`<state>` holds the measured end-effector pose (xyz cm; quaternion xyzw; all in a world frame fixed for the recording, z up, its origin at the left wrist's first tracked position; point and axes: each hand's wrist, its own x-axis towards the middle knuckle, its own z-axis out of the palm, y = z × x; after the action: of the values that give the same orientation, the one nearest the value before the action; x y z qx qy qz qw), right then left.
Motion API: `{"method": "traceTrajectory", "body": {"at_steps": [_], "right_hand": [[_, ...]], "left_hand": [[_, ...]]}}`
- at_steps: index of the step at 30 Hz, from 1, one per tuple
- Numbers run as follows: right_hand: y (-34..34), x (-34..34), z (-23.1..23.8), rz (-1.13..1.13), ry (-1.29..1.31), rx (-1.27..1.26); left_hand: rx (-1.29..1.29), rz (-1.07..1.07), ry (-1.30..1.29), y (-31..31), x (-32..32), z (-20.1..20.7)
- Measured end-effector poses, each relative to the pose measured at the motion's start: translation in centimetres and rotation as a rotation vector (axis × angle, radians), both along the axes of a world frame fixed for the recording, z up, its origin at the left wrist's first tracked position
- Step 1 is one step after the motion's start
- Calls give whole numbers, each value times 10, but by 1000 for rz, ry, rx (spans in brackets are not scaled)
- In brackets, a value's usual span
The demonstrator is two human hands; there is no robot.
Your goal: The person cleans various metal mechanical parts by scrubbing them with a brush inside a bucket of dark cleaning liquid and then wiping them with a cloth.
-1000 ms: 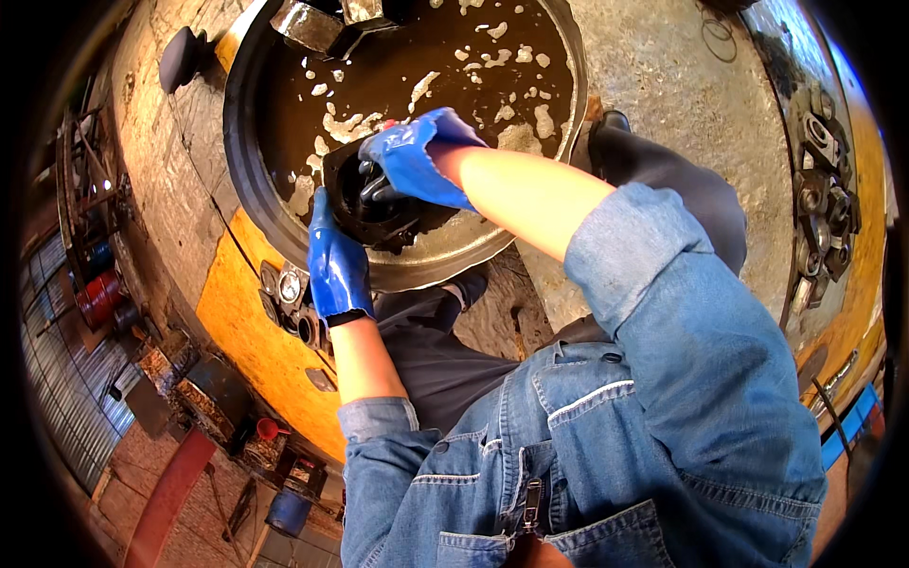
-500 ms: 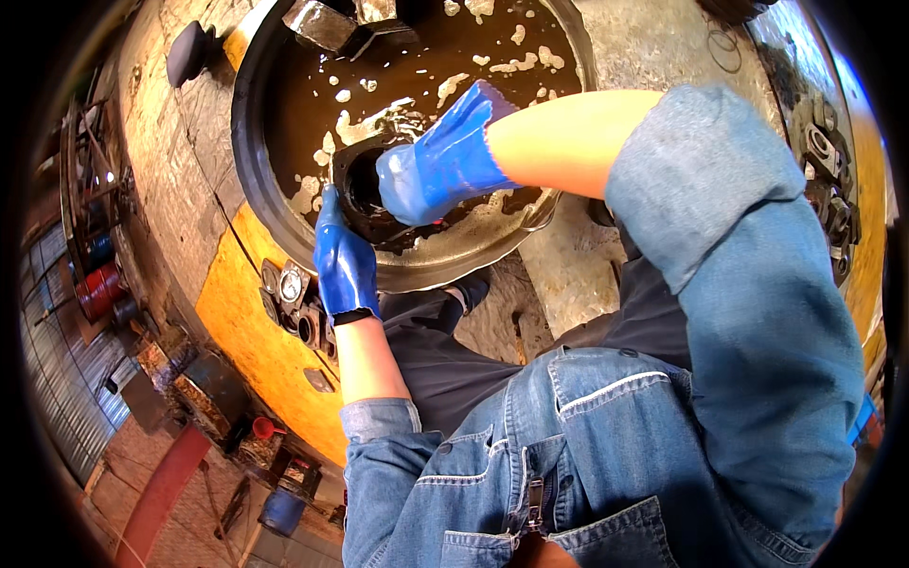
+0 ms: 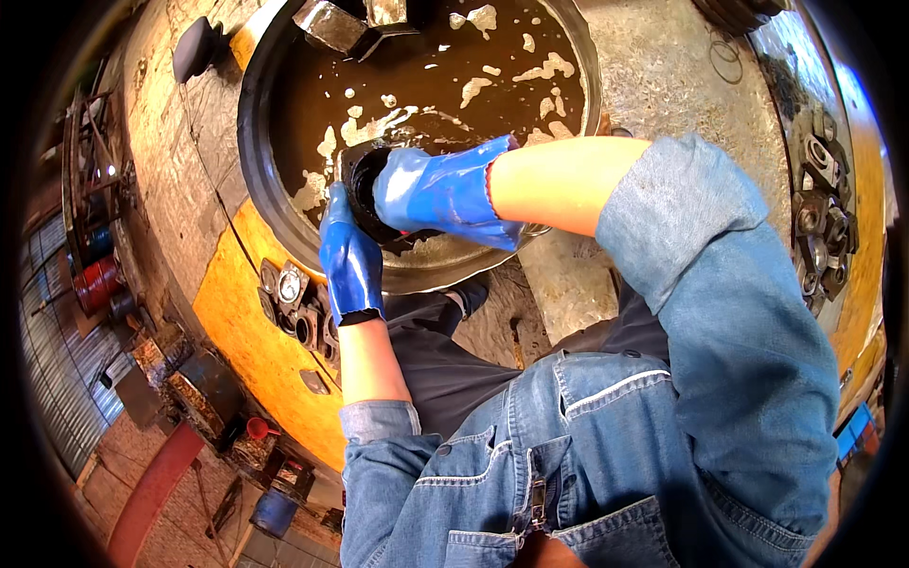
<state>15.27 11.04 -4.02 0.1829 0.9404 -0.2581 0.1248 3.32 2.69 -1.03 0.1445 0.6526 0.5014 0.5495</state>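
In a round metal basin (image 3: 254, 123) of brown, foamy liquid I hold a dark, wet metal part (image 3: 355, 173) with a wide round hole. My left hand (image 3: 350, 251), in a blue rubber glove, is closed on the part's near left edge. At the hole's right side is my right hand (image 3: 417, 185), in a matching glove, curled with its fingertips turned inward and hidden. A speck of red shows just under that hand; what it belongs to cannot be made out. Blocky metal pieces (image 3: 333, 26) stand at the basin's far side.
Several dirty metal parts (image 3: 301, 308) lie on the yellow surface left of the basin, and more (image 3: 822, 222) sit at the far right. A dark rounded object (image 3: 194, 49) is at the upper left. Wire rings (image 3: 726, 62) lie on the concrete floor.
My right hand has shifted slightly and its wrist has turned, with the forearm lower in view. The left hand keeps its hold on the part, which now looks more tilted.
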Motion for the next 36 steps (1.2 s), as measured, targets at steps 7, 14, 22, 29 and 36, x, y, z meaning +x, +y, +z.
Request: {"method": "traceTrajectory", "body": {"at_steps": [7, 14, 22, 29, 36], "right_hand": [[21, 32, -13, -465, 350, -771], [-22, 34, -41, -700, 530, -399], [-32, 12, -74, -919, 544, -465], [28, 30, 10, -254, 110, -216], [32, -11, 12, -281, -39, -341]], "left_hand": [[7, 31, 3, -1, -3, -2], [32, -162, 271, -6, -2, 2], [-11, -250, 420, -7, -17, -17], [57, -85, 115, -7, -13, -13], [63, 18, 12, -7, -23, -24]]}}
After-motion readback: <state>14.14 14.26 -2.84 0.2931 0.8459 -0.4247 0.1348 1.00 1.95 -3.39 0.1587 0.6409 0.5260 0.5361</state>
